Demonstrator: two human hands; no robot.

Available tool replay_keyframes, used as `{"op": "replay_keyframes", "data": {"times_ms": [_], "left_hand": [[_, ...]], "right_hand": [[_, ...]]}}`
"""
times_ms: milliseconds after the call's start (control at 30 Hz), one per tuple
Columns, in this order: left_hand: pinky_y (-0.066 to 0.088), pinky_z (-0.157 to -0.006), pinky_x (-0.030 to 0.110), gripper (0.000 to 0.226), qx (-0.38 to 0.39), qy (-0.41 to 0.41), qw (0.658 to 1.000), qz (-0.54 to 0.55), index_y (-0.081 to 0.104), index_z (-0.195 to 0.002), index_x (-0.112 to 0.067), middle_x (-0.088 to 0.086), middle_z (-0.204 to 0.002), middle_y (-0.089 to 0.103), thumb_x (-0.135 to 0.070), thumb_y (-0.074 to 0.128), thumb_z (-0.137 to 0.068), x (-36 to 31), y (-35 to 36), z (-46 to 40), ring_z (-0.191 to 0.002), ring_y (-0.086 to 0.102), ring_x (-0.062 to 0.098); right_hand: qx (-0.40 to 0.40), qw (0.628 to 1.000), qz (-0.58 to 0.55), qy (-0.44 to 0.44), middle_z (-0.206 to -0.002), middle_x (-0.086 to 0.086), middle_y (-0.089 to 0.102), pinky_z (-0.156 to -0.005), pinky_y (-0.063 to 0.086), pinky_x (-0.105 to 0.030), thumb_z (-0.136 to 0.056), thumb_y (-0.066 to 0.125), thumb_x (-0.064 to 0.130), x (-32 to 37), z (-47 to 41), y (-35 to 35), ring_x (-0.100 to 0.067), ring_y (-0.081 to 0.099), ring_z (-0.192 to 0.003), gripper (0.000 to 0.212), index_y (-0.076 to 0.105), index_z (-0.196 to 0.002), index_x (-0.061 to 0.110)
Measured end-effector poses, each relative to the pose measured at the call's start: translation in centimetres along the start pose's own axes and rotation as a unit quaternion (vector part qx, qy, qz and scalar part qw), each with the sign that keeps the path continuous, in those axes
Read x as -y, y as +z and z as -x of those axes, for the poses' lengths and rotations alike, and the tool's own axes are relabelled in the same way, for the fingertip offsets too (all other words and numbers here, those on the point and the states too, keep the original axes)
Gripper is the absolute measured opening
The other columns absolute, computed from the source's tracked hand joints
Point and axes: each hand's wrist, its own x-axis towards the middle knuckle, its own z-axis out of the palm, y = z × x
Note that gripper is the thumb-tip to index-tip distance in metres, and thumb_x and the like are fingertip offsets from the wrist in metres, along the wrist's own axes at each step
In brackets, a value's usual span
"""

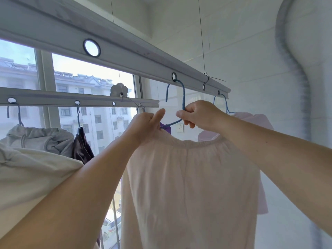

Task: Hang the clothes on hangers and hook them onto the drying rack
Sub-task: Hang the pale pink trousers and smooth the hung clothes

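Pale pink garment is hanging from a blue hanger, gathered elastic edge uppermost, fabric dropping straight down between the person's two raised forearms. Hanger hook is sitting in a round hole of the near rack bar, which is running overhead from upper left down toward the right.

Left hand is pinching closed on the garment's top edge at the hanger's left arm, thumb lying along the top; a purple clip is showing just beside the fingers. Right hand is closing on the hanger where the neck meets the shoulder wire, fingers curling under it. Both hands are sitting close together, not touching.

Behind the right hand, a second blue hanger is hooked further along the same bar, carrying another pink garment, partly hidden by the right arm.

A far rack bar is crossing in front of the window. From it a grey hooded top and a dark garment are hanging on their own hangers. A cream cloth is filling the lower left, nearer the viewer; I cannot tell what it is hanging from. Apartment buildings are showing through the glass. White tiled wall is standing on the right.
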Motion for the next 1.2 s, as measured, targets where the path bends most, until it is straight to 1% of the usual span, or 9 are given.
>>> {"op": "replay_keyframes", "data": {"times_ms": [100,233,333,500,633,700,900,1067,1200], "left_hand": [[0.038,-0.058,0.02,0.05,0.034,0.0,0.996,0.079,0.059,-0.068,-0.005,0.004,-0.075,0.07,-0.04,0.036,-0.094,-0.5,0.1,0.4,-0.055,0.058,-0.006],[0.048,-0.071,0.03,0.01,0.045,0.054,0.996,0.06,0.055,-0.076,-0.014,0.004,-0.075,0.071,-0.019,0.059,-0.084,-0.8,0.4,0.8,-0.072,0.066,0.016],[0.05,-0.075,0.032,0.018,0.044,0.062,0.996,0.046,0.05,-0.075,-0.022,0.001,-0.071,0.071,-0.007,0.06,-0.079,-0.6,0.7,1.1,-0.072,0.068,0.018],[0.044,-0.067,0.018,0.011,0.026,0.078,0.997,0.015,0.063,-0.085,-0.019,-0.006,-0.072,0.067,-0.009,0.06,-0.082,-0.3,1.1,1.2,-0.074,0.064,0.014],[0.045,-0.071,0.017,0.013,-0.024,0.091,0.996,-0.002,0.066,-0.093,-0.014,-0.008,-0.079,0.064,-0.009,0.06,-0.083,-0.2,1.9,1.3,-0.073,0.058,0.004],[0.047,-0.077,0.021,0.018,-0.043,0.107,0.993,0.001,0.064,-0.098,-0.015,-0.005,-0.087,0.066,-0.007,0.057,-0.084,-0.6,2.4,1.5,-0.08,0.061,0.007],[0.05,-0.084,0.039,0.024,-0.087,0.159,0.983,-0.015,0.059,-0.106,-0.012,0.0,-0.102,0.065,-0.004,0.054,-0.083,-2.3,3.7,2.4,-0.091,0.061,0.019],[0.044,-0.079,0.025,0.025,-0.083,0.162,0.983,-0.029,0.06,-0.107,-0.011,-0.002,-0.104,0.063,-0.002,0.052,-0.085,-3.0,3.8,2.9,-0.088,0.056,0.011],[0.036,-0.077,0.018,0.026,-0.081,0.158,0.984,-0.035,0.06,-0.108,-0.011,-0.003,-0.105,0.063,-0.002,0.052,-0.085,-3.5,3.9,3.1,-0.086,0.05,0.005]], "right_hand": [[0.007,1.0,-0.013,0.005,-0.062,0.004,0.06,-0.064,0.045,-0.028,-0.09,0.048,0.048,0.1,0.3,-0.1,-0.013,0.052,-0.059,0.042,0.059,-0.06,0.02],[0.027,1.0,-0.01,-0.002,-0.07,0.002,0.062,-0.064,0.044,-0.025,-0.092,0.046,0.046,0.0,1.1,-0.6,-0.011,0.053,-0.062,0.039,0.066,-0.076,0.017],[0.019,1.0,-0.018,-0.005,-0.077,0.002,0.065,-0.065,0.046,-0.024,-0.091,0.048,0.047,-0.3,1.7,-1.5,-0.01,0.056,-0.065,0.037,0.067,-0.082,0.015],[0.047,0.998,-0.029,0.023,-0.074,0.008,0.067,-0.07,0.046,-0.022,-0.08,0.063,0.048,-2.4,3.6,-4.4,-0.007,0.061,-0.069,0.029,0.068,-0.074,0.02],[0.069,0.997,-0.017,0.04,-0.084,-0.007,0.071,-0.07,0.04,-0.023,-0.082,0.067,0.036,-4.0,5.1,-5.3,-0.01,0.057,-0.074,0.014,0.074,-0.083,0.024],[0.06,0.997,-0.028,0.044,-0.095,-0.01,0.072,-0.072,0.04,-0.024,-0.083,0.066,0.035,-4.3,5.4,-5.2,-0.011,0.057,-0.078,0.015,0.075,-0.087,0.024],[0.052,0.997,-0.038,0.044,-0.098,-0.007,0.072,-0.084,0.046,-0.029,-0.084,0.065,0.033,-4.9,5.7,-5.3,-0.019,0.064,-0.09,0.014,0.073,-0.09,0.023],[0.058,0.997,-0.027,0.05,-0.098,-0.006,0.073,-0.093,0.046,-0.035,-0.083,0.066,0.035,-5.5,6.1,-5.5,-0.022,0.064,-0.099,0.015,0.074,-0.09,0.024],[0.051,0.997,-0.024,0.055,-0.097,-0.011,0.072,-0.081,0.045,-0.031,-0.084,0.065,0.034,-5.5,6.5,-5.6,-0.026,0.064,-0.096,0.016,0.073,-0.086,0.021]]}}
